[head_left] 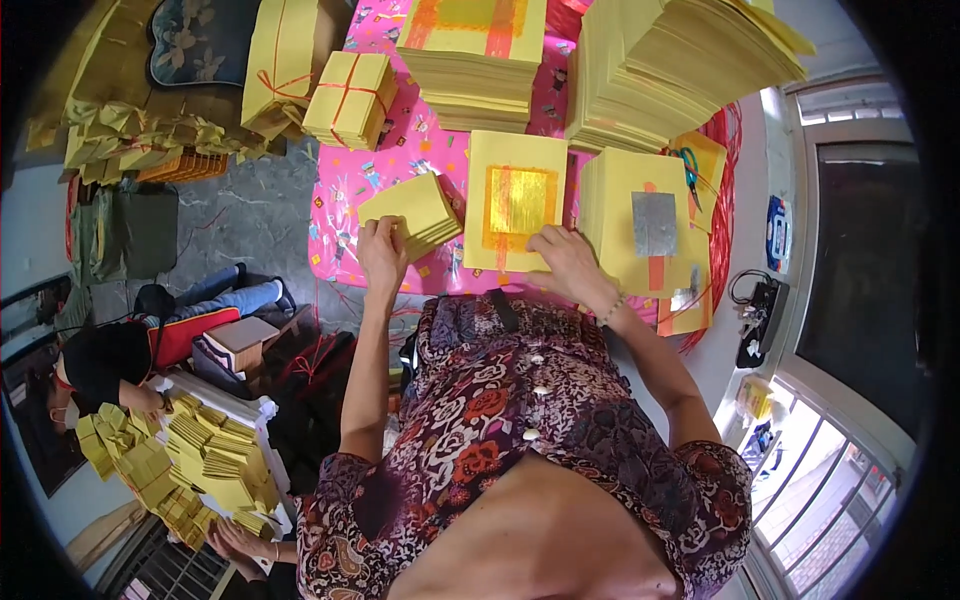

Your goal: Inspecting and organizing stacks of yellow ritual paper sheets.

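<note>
In the head view, a yellow paper sheet with a gold foil square (521, 206) lies flat in front of me on the pink patterned table cover (335, 215). My left hand (383, 255) grips the near left end of a small pile of folded yellow papers (412, 208), left of that sheet. Resting on the sheet's near right corner, my right hand (572, 265) has its thumb apart from the fingers. To its right is a yellow paper stack with a silver square and orange stripe (615, 225). Teal-handled scissors (691, 172) lie beside this stack.
Tall yellow paper stacks (470, 85) (660, 75) stand at the back. A bundle tied with red string (350, 102) sits back left. Red strings (738, 150) hang along the right edge. At lower left, another person's hand (235, 540) is near a tray of folded papers (235, 485).
</note>
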Demonstrator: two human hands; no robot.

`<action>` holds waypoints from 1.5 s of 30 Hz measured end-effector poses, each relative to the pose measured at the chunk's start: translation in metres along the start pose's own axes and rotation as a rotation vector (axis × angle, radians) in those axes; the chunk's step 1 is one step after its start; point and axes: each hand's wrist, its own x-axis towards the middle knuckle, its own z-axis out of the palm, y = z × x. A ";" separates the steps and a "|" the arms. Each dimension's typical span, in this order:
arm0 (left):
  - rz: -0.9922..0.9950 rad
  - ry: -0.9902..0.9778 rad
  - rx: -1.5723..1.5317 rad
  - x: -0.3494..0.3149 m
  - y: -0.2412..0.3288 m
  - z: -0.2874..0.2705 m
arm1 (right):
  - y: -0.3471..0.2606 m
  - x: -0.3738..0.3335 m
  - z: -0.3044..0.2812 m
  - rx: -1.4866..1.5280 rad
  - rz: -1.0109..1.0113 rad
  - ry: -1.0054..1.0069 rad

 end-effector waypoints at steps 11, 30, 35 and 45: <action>0.478 -0.367 -0.448 0.006 0.078 -0.010 | 0.016 -0.012 0.011 -0.007 -0.041 0.038; 0.335 -0.683 -0.506 0.009 0.083 0.013 | 0.012 -0.007 0.011 0.171 0.167 0.095; 0.238 -0.738 -0.553 0.013 0.091 0.008 | 0.013 -0.008 0.012 0.165 0.168 0.109; 0.220 -0.735 -0.567 0.013 0.092 0.007 | 0.011 -0.006 0.010 0.185 0.186 0.087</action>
